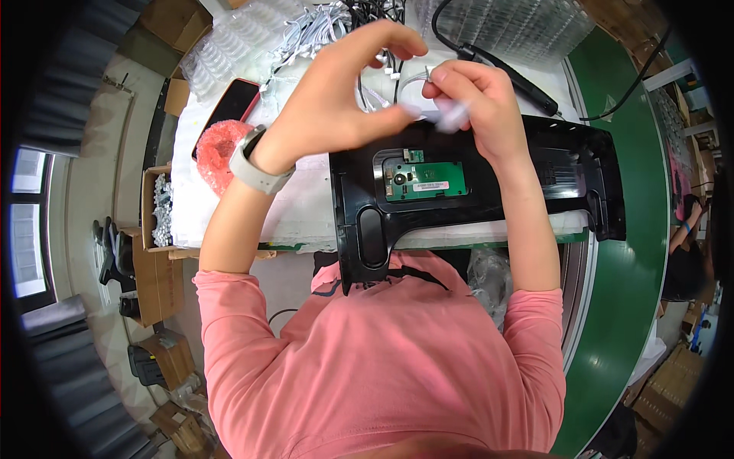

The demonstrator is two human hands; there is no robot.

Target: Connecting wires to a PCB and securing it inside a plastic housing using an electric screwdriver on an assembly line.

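Note:
My left hand [344,99] is raised over the table with thumb and fingers spread wide, a grey-banded watch [262,164] on its wrist. To its right, the fingers of my right hand [483,99] are pinched together on a thin white cable [413,81], which loops between the hands. Below that hand is a whitish piece [453,116], too blurred to name. Under both hands lies a black plastic housing [489,203], reaching over the table's near edge. A green circuit board [443,180] sits in its recess, with a smaller green board [414,156] just above.
Left of the housing are a roll of pink bubble wrap [216,149] and a phone [233,103]. White cables [317,30] and clear plastic trays [505,34] fill the back. A black pen-shaped tool [520,83] with a cord lies back right. Another person [688,252] is at far right.

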